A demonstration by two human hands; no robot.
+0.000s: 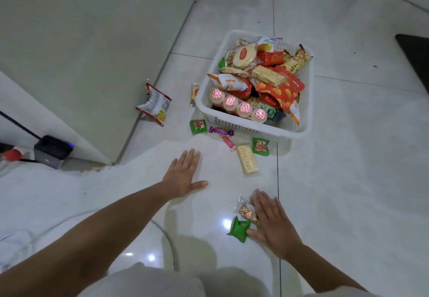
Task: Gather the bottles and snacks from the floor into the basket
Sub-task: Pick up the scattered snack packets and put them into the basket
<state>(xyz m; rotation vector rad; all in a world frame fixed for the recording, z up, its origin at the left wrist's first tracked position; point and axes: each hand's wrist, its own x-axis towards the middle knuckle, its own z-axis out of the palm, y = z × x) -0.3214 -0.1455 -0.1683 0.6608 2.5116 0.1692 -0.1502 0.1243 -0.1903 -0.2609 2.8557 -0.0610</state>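
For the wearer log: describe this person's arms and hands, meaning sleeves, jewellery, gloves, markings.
The left hand and right hand are bare: no gloves, rings or markings show. The left forearm and right forearm are uncovered to the frame edge, with no sleeve, watch or bracelet in view. Pale ribbed clothing shows at the bottom edge.

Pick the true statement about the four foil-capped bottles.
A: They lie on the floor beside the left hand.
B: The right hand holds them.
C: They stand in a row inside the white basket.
C: the four foil-capped bottles stand side by side inside the white basket, along its near side.
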